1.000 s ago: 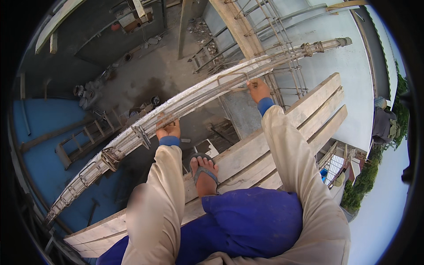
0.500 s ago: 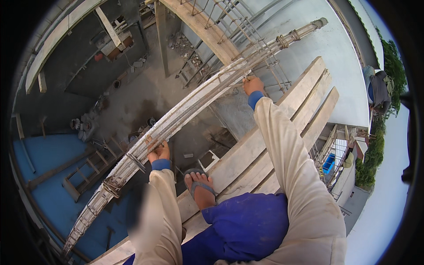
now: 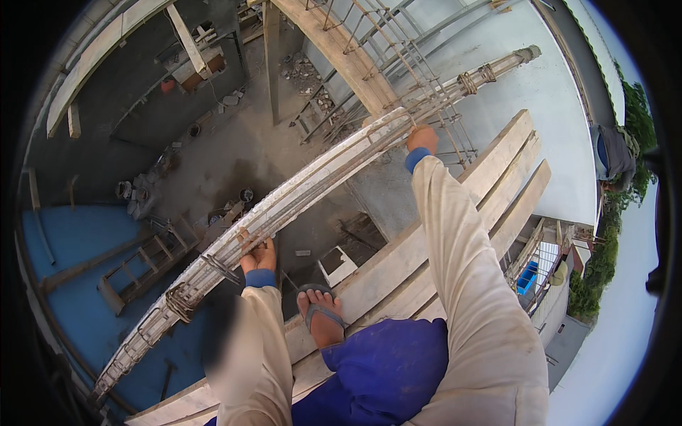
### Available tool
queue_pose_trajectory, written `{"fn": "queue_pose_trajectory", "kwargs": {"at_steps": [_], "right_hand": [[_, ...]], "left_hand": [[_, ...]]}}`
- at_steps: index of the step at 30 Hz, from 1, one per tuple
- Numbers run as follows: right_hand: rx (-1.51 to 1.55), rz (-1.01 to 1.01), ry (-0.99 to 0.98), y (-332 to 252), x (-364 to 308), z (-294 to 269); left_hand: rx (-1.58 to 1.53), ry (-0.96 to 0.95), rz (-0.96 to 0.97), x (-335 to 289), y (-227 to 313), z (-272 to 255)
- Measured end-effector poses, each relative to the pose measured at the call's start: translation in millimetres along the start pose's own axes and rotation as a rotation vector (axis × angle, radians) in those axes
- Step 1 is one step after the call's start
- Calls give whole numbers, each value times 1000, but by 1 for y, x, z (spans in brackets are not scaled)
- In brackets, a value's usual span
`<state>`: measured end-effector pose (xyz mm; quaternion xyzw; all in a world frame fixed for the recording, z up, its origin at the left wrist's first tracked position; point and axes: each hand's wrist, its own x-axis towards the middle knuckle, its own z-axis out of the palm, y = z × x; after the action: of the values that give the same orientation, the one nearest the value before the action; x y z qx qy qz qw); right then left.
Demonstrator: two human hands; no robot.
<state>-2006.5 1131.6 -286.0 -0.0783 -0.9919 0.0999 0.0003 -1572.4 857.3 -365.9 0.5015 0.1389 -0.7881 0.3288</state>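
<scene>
Rebar [image 3: 320, 190] was lying lengthwise along a long pale beam [image 3: 376, 136], with a wire coil [image 3: 179, 303] wrapped on partway toward the beam's lower-left end. The left hand [image 3: 258, 255] was kinda half curled at the beam's near edge with its fingers touching the rebar, though honestly I couldn't tell if it was gripping, while the right hand [image 3: 422, 139] was closed up on the rebar, way over toward the upper-right end. Meanwhile a foot [image 3: 325, 328] in a dark flip-flop was planted at the far edge of some wooden planks [image 3: 387, 270].
</scene>
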Motion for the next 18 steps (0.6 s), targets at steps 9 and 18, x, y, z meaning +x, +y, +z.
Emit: {"fn": "queue_pose_trajectory", "kwargs": {"at_steps": [9,18], "right_hand": [[-645,-1211,-274,37,-102,10],[-1132,-511,-537,53,-3,-41]], "left_hand": [[-51,16,-25,0,2,-5],[-16,6,-5,0,3,-3]]}}
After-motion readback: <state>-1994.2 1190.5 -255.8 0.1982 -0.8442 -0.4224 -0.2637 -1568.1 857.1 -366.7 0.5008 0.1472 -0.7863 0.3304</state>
